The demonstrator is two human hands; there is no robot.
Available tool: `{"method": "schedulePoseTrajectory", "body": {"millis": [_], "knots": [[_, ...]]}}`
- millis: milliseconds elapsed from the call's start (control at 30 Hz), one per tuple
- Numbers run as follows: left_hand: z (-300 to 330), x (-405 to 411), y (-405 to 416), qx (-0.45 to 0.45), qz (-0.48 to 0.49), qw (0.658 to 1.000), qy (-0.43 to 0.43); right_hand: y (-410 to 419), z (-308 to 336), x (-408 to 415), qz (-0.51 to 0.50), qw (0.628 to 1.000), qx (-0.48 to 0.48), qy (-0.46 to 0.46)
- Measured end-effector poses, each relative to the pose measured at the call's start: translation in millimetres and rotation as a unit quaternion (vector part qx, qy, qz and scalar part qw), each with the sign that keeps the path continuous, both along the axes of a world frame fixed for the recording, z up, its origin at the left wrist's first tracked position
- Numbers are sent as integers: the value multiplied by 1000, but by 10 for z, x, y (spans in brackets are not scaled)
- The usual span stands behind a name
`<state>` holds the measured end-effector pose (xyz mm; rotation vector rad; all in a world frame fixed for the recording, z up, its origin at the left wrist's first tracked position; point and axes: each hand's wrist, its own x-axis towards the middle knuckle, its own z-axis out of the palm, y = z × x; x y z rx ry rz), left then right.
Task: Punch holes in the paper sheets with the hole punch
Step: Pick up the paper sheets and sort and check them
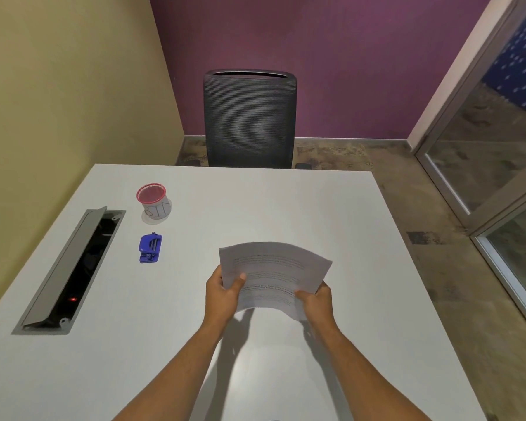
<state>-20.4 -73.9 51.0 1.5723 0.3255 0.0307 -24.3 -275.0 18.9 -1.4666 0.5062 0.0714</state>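
Printed paper sheets [274, 273] are held above the white table [316, 208], bowed upward in the middle. My left hand [223, 294] grips their left edge, thumb on top. My right hand [316, 302] grips their near right corner. A small blue hole punch [150, 248] lies on the table to the left of the sheets, well apart from both hands.
A red mesh cup [152, 199] with a white label stands behind the punch. An open grey cable tray [70, 268] is sunk into the table's left side. A dark mesh chair [249, 117] stands beyond the far edge. Glass partition [498, 165] at right.
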Motion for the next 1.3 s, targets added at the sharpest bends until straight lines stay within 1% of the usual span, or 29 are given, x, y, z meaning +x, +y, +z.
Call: {"method": "schedulePoseTrajectory", "body": {"millis": [67,167,267,333,400,500,600,700,800,900,1033,1200,1300], "knots": [[61,22,2,-21,6,1000,-5,-28,28,13,0,1000,14,-10],[163,59,6,-61,12,998,-12,-153,26,-4,-15,999,44,-1],[250,93,-6,-101,14,995,-14,-311,-51,-76,-44,996,62,47],[290,103,-31,-130,15,991,-13,-348,-84,-146,-29,989,132,55],[318,105,-74,-162,14,987,-7,-336,-82,-196,-8,979,199,38],[334,82,-151,-206,14,978,5,-350,-132,-192,-40,953,300,20],[312,47,-193,-238,25,971,22,-324,-78,-162,-21,943,332,3],[275,29,-193,-259,24,965,33,-300,-53,-146,-4,947,320,11],[246,9,-157,-258,25,965,40,-321,-68,-132,-28,953,300,17],[190,-16,-56,-228,30,972,39,-360,-58,-124,-41,971,233,19],[109,-24,163,-216,62,974,38,-455,-7,-68,-54,987,148,13],[75,56,512,-121,87,989,16,-562,93,-4,-49,996,76,-1],[48,107,667,-44,25,999,8,-555,137,22,-23,999,22,-8]]}}
